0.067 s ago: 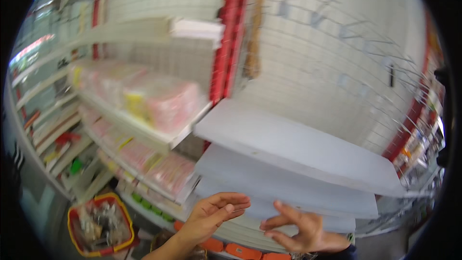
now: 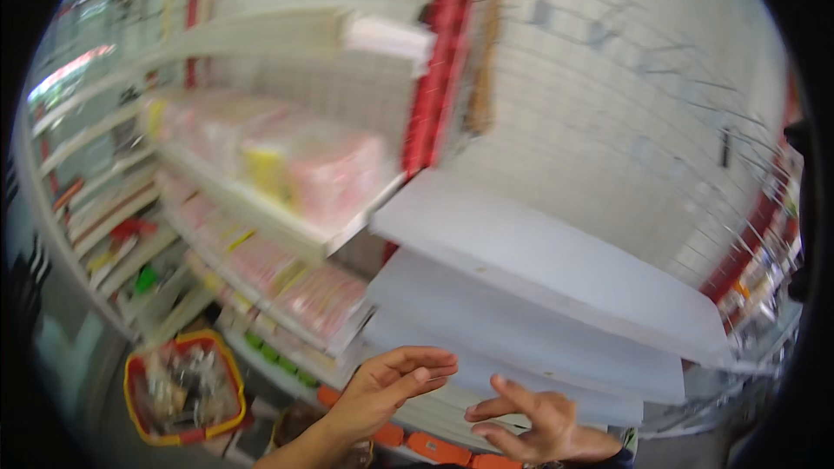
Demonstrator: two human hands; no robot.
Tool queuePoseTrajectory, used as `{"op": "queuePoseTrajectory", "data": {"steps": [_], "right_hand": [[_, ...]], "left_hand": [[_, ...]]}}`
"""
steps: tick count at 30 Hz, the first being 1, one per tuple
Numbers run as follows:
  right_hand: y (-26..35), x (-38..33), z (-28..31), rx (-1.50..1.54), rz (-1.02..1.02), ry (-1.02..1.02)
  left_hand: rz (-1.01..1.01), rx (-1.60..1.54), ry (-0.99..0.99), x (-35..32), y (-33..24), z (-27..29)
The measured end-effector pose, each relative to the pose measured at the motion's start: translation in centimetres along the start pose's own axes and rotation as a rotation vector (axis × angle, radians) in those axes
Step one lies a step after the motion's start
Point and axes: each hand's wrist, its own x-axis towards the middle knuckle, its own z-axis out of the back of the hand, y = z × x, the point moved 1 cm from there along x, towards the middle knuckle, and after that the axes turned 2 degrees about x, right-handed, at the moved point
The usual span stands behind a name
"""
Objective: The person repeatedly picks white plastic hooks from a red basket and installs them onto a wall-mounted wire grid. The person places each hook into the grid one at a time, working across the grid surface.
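Note:
Both of my hands are raised in front of a stack of pale grey shelf boards, whose top board [image 2: 530,252] lies farther off. My left hand [image 2: 382,389] has its fingers stretched forward, the thumb slightly apart from them, and holds nothing I can see. To its right, my right hand [image 2: 534,424] points inward with fingers spread, likewise without anything in it. A small gap separates the two hands. Orange items [image 2: 439,447] sit low down, partly hidden behind the hands. Pink and yellow plastic-wrapped packs [image 2: 334,178] stand on the left-hand shelf, somewhat blurred.
A red basket with a yellow rim [image 2: 187,439] stands on the floor at lower left, holding clear-wrapped goods. More pink packs [image 2: 321,300] fill lower shelves, above green items [image 2: 278,365]. A red upright [image 2: 439,69] divides the shelving from a wire grid with metal hooks [image 2: 599,30].
The shelves and basket appear shifted somewhat to the right in the view. My hands keep almost the same pose, the right one a touch farther left.

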Motion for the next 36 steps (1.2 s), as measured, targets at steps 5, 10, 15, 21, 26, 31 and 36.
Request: {"op": "queuePoseTrajectory", "data": {"steps": [5,10,15,21,26,31,36], "right_hand": [[-2.2,0.4,-10.2,0.148,0.005,0.032],[-2.4,1.1,-21.4,0.396,-0.158,0.147],[-2.7,2.5,-33.6,0.671,-0.492,0.333],[-1.1,2.6,-49.8,0.641,-0.451,0.717],[0.6,3.4,-62.1,0.418,-0.201,0.817],[3.5,4.5,-70.7,0.373,0.048,0.859],[5.9,3.2,-73.3,0.356,0.012,1.056]], "left_hand": [[-0.057,-0.010,-0.321,-7.5,2.0,4.1],[-0.139,-0.071,-0.705,-17.1,3.5,7.8],[-0.143,-0.069,-1.032,-25.2,3.1,12.0],[-0.130,-0.110,-1.355,-35.3,3.4,17.5],[-0.112,-0.135,-1.510,-42.5,3.5,21.1],[-0.082,-0.111,-1.556,-47.9,2.7,24.5],[-0.037,-0.077,-1.585,-51.1,1.4,27.9]]}}
